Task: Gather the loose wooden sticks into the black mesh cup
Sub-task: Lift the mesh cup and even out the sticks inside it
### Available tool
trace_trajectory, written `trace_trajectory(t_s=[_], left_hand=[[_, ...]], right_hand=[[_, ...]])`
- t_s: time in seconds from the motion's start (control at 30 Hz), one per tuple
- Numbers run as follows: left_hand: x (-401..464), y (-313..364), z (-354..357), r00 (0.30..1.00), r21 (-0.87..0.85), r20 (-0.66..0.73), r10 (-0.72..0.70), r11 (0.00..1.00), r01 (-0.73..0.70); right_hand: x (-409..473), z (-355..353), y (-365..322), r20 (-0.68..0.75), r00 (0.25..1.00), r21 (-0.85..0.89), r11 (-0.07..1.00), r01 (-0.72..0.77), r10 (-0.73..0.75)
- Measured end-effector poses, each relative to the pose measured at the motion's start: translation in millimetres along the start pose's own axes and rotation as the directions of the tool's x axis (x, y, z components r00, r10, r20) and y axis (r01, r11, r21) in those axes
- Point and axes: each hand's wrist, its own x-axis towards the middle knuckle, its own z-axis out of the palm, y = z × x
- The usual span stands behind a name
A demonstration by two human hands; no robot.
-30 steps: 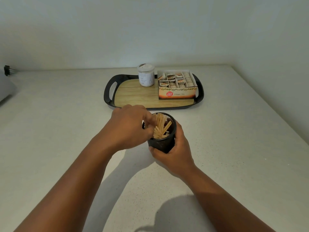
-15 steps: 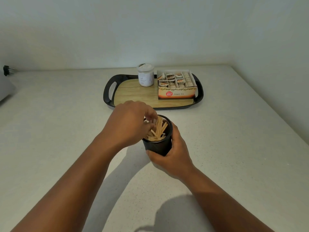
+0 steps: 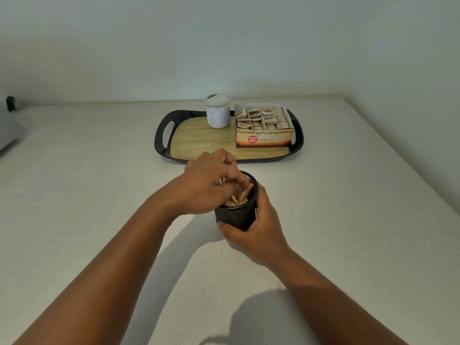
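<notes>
1. Two bare hands work at one black mesh cup (image 3: 236, 216), which sits near the middle of the pale speckled counter (image 3: 87, 195), tilted a bit toward the far side.
2. Right hand (image 3: 258, 232): grip closed around the cup's near and right wall, thumb on the near left side, fingers curled round the right side.
3. Left hand (image 3: 207, 181): over the cup's left rim, fingers bent down into the opening. They touch the thin light wooden sticks (image 3: 241, 195), but whether the grip pinches any stick cannot be told. A ring shows on one finger.
4. Sticks: bunched inside the cup, leaning toward the far right rim, tips just above the rim. None visible lying loose on the counter.
5. Behind the cup, apart from it: black oval tray with wood-look floor and cut-out handles (image 3: 164, 135).
6. On the tray, far side: small clear jar with white lid and label (image 3: 217, 114), upright.
7. Just right of the jar: open cardboard box of ginger tea sachets (image 3: 263, 130), orange front with a red round logo, sachets in rows.
8. Far left edge: dark plug-like thing (image 3: 11, 103) at the wall, too small to identify.
9. Both forearms are bare and cast shadows on the counter.
</notes>
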Motion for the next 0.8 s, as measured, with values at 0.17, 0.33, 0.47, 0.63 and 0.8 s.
trace_trajectory(t_s=[0.17,0.33,0.47,0.63,0.8], left_hand=[[-1.5,1.1,2.4,0.989,-0.294,-0.148,0.001,0.955,-0.045],[-6.0,-7.5,6.6,0.990,-0.085,-0.120,0.071,0.993,-0.081],[-2.7,-6.1,12.6,0.995,-0.125,-0.100,-0.017,0.992,0.005],[4.8,0.5,17.9,0.917,-0.082,-0.392,-0.077,0.995,0.049],[4.4,1.5,13.7,0.896,-0.231,-0.423,-0.136,0.972,0.039]], right_hand=[[1.4,-1.6,-0.6,-0.032,0.999,0.037,0.999,-0.008,0.009],[2.6,-3.0,-0.6,-0.051,0.999,0.094,0.996,-0.011,0.016],[0.4,-2.3,-2.7,-0.015,1.000,0.028,1.000,-0.006,0.006],[-0.7,-0.2,-1.7,0.038,0.999,0.018,1.000,-0.004,0.004],[0.7,-0.8,-3.0,0.009,1.000,0.091,0.996,-0.005,0.004]])
